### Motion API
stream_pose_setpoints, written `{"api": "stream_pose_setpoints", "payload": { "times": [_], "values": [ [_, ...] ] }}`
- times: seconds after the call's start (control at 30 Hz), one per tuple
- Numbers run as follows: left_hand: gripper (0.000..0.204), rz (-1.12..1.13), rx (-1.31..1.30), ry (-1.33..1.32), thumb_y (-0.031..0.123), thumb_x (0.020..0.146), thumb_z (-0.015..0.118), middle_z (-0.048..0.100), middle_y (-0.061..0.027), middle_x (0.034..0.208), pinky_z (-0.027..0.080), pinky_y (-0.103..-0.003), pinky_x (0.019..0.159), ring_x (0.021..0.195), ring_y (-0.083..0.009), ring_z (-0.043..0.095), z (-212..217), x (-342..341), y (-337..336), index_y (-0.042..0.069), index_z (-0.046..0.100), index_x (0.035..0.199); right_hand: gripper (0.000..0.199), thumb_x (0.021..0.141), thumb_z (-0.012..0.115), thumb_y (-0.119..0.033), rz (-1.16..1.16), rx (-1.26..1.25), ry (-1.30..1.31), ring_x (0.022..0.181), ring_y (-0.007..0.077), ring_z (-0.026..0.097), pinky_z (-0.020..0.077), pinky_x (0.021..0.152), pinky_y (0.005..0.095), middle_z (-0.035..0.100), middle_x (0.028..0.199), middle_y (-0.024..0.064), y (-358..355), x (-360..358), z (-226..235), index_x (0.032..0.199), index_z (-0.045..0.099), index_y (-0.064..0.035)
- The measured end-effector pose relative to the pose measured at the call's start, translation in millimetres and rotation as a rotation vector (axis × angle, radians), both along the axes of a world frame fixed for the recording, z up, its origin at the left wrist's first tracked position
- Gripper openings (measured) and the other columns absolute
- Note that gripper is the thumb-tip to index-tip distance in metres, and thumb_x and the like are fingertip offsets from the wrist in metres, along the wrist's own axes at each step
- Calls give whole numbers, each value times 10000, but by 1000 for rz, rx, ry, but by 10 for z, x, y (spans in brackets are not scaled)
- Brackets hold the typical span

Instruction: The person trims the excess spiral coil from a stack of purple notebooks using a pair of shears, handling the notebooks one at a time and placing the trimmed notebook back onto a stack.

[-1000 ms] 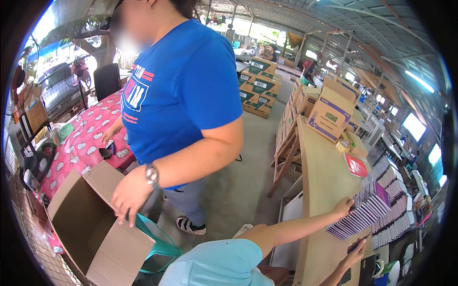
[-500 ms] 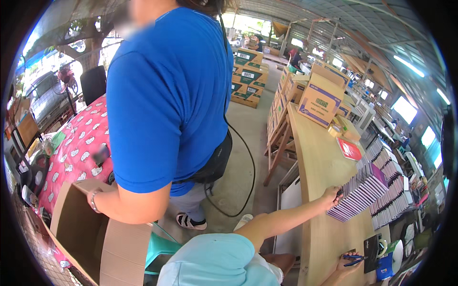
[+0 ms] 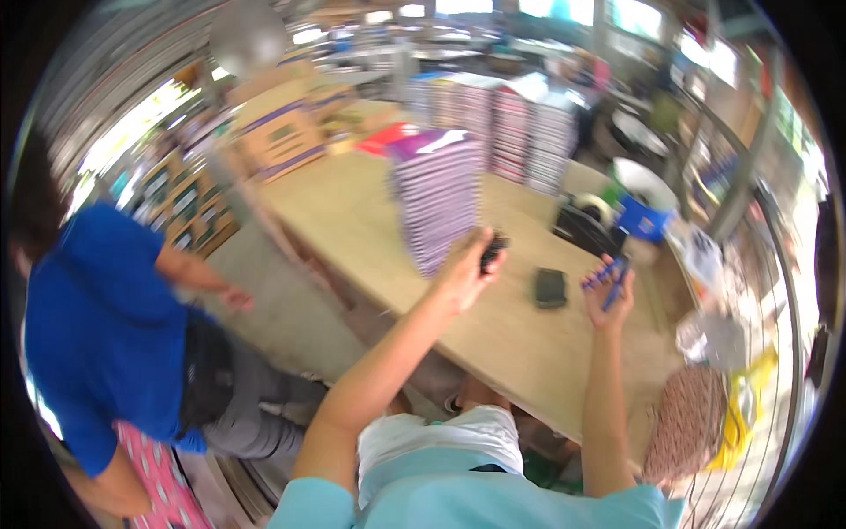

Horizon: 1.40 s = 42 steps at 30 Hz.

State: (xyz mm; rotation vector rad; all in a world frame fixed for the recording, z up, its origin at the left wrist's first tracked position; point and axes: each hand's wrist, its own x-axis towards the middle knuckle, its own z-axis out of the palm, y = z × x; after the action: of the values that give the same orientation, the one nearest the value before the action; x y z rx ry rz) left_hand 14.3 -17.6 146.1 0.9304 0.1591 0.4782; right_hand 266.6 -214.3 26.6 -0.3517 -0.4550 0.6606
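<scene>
My left hand (image 3: 463, 275) is closed around a small black object (image 3: 494, 253), its kind blurred by motion, held over the wooden table (image 3: 520, 348). Just beyond it stands a tall stack of purple-covered books (image 3: 438, 198). To the right, my right hand (image 3: 610, 304) is raised palm up, its fingers curled round blue-handled pliers (image 3: 614, 286). A small dark square block (image 3: 551, 288) lies on the tabletop between my two hands. Behind the right hand is a black tape dispenser (image 3: 582, 231).
More book stacks (image 3: 511, 132) line the table's far side. Cardboard boxes (image 3: 278, 132) and a red item (image 3: 385, 139) sit at the far left. A person in a blue shirt (image 3: 88, 309) stands at my left. A brown woven item (image 3: 683, 423) lies near right.
My view has swung right to face the table. The left hand, still holding the black object, and the right hand with the pliers are now both raised before me. The co-worker's arm has left the carton.
</scene>
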Motion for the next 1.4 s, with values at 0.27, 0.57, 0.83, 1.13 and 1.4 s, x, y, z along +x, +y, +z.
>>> {"api": "stream_pose_setpoints", "payload": {
  "times": [0.27,0.57,0.83,1.13,1.4],
  "values": [
    [239,-177,383,366,293,1035,506,600,-27,772,399,-219,476,590,-65,494,319,2388,-112,79,584,964,601,986,466,-564,-123,157,165,945,290,610,475,888,472,648,1024,111,-198,604,-183,1245,582,-34],
    [383,-97,313,330,389,1042,464,611,-93,1019,450,-635,940,863,-184,574,439,5174,-379,60,515,1231,622,990,432,-585,-110,74,298,927,298,610,483,878,450,619,1012,132,-168,540,-144,1220,571,-24],
    [471,-184,501,-248,183,960,648,576,-65,1322,463,-320,974,1209,-186,550,154,3216,-866,82,468,1383,695,886,566,-682,-367,-43,170,915,249,603,486,874,378,617,991,103,-233,722,-197,1156,583,-42],
    [457,1071,983,170,122,926,682,517,-93,1267,467,-353,944,1103,-215,547,-639,-329,463,36,493,1332,528,722,849,-414,-679,-943,-1369,785,276,672,538,716,404,663,821,107,780,-824,978,1045,620,-63],
    [469,765,583,73,172,962,661,482,-106,1333,504,-365,946,1145,-189,555,-136,-468,1348,30,457,1360,493,745,804,-426,-923,-1049,-1590,904,334,656,516,742,473,650,936,147,1849,-1581,1300,1039,631,-70]
  ]
}}
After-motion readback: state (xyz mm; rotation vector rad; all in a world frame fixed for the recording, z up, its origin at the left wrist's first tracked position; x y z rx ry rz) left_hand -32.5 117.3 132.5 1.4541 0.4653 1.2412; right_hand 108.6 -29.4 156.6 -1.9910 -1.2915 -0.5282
